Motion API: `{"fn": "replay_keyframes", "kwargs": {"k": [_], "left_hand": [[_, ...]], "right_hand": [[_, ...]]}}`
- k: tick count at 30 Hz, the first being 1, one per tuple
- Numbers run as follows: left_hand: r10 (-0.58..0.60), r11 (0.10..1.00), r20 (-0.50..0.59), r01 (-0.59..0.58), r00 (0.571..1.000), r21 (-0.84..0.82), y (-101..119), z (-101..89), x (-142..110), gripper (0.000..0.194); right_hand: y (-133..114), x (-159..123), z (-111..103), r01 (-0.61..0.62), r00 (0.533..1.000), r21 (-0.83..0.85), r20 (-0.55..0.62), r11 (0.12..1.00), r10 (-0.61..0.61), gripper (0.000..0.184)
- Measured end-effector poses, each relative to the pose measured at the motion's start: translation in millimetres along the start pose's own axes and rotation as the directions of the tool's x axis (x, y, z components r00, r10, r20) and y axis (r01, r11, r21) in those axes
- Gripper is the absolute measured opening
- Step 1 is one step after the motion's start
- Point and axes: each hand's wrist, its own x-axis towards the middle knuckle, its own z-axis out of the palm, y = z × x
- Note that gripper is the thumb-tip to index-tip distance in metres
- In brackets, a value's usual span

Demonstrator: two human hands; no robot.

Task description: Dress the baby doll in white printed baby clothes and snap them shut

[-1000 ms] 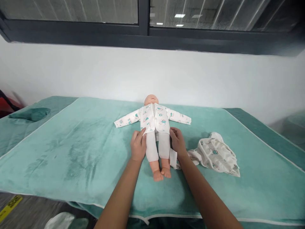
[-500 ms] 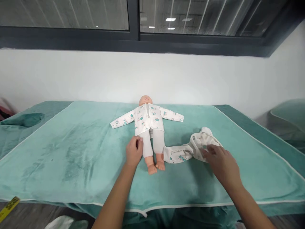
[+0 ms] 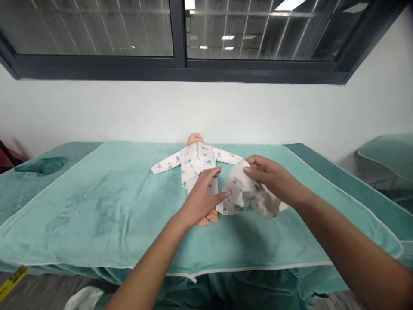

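Note:
A baby doll lies on its back in a white jacket with green prints, its sleeves spread out. My right hand pinches the upper edge of matching printed baby pants, lifted partly off the cover and crumpled. My left hand hovers over the doll's legs, thumb and fingers apart, close to the left edge of the pants. It hides much of the legs; the bare feet show below it.
A light green plush cover with white piping spreads over the bed. Behind it are a white wall and a dark-framed window. Darker green fabric is bunched at the left. A yellow strip marks the floor.
My right hand has raised the pants and brought them left and up toward the doll. My left hand has moved from beside the doll's leg to over the legs and opened.

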Motion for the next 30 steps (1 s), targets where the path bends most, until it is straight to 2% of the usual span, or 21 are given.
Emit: {"fn": "replay_keyframes", "kwargs": {"k": [1,3,6,9,11,13,15,16,17,18,20,21,22,24,25,27,29,30], "left_hand": [[0.045,0.999,0.013,-0.045,0.999,-0.023,16,-2.6,7,0.064],[0.097,0.992,0.002,-0.096,0.995,-0.08,43,-9.7,19,0.057],[0.066,0.99,-0.167,-0.086,0.984,-0.115,63,-23.5,27,0.041],[-0.011,0.982,-0.293,-0.046,0.956,-0.186,66,-37.6,25,0.023],[-0.06,0.94,-0.367,-0.071,0.928,-0.332,69,-47.4,22,0.016],[-0.104,0.845,-0.401,-0.131,0.91,-0.518,74,-58.8,19,0.014],[-0.117,0.726,-0.347,-0.158,0.93,-0.669,80,-72.4,16,0.014],[-0.108,0.686,-0.293,-0.142,0.95,-0.714,83,-79.8,14,0.013],[-0.093,0.667,-0.228,-0.109,0.969,-0.737,86,-87.3,12,0.011],[-0.077,0.671,-0.162,-0.069,0.984,-0.739,88,-94.6,9,0.01],[-0.053,0.744,-0.03,0.02,0.998,-0.668,90,-107.1,4,0.015],[-0.051,0.8,0.042,0.066,0.998,-0.596,91,-111.5,1,0.021],[-0.061,0.856,0.116,0.112,0.991,-0.504,93,-114.3,-1,0.027],[-0.091,0.931,0.203,0.156,0.975,-0.33,97,-115.0,-3,0.033],[-0.094,0.945,0.192,0.148,0.977,-0.291,100,-113.2,-3,0.034],[-0.064,0.938,0.073,0.085,0.995,-0.335,103,-107.5,-1,0.036],[-0.043,0.893,-0.06,0.011,0.997,-0.451,103,-100.9,3,0.039],[-0.051,0.868,-0.084,0.002,0.995,-0.497,102,-97.7,5,0.04]], "right_hand": [[-18,6,4,0.043,0.992,0.073,0.114,0.996,-0.052,0.034],[-47,15,11,0.147,0.954,0.174,0.236,0.974,-0.187,0.031],[-68,23,19,0.251,0.912,0.224,0.271,0.942,-0.307,0.029],[-68,24,23,0.236,0.921,0.176,0.273,0.956,-0.278,0.036],[-64,23,25,0.191,0.92,0.076,0.333,0.979,-0.206,0.04],[-62,21,27,0.167,0.872,-0.028,0.471,0.986,-0.134,0.039],[-66,20,28,0.191,0.787,-0.056,0.605,0.98,-0.119,0.036],[-69,20,27,0.215,0.765,-0.032,0.627,0.976,-0.148,0.035],[-73,21,26,0.246,0.773,0.012,0.601,0.969,-0.204,0.034],[-78,22,25,0.284,0.803,0.067,0.529,0.956,-0.276,0.034],[-89,26,25,0.367,0.859,0.166,0.318,0.915,-0.402,0.035],[-94,28,26,0.399,0.869,0.201,0.228,0.895,-0.439,0.036],[-98,31,29,0.425,0.869,0.225,0.171,0.877,-0.465,0.037],[-103,35,34,0.454,0.857,0.242,0.145,0.857,-0.495,0.039],[-105,36,37,0.46,0.851,0.245,0.151,0.853,-0.502,0.039],[-106,38,40,0.443,0.85,0.243,0.193,0.863,-0.491,0.039],[-105,40,38,0.386,0.833,0.196,0.345,0.901,-0.432,0.041],[-104,41,36,0.357,0.802,0.139,0.461,0.924,-0.379,0.042]]}}
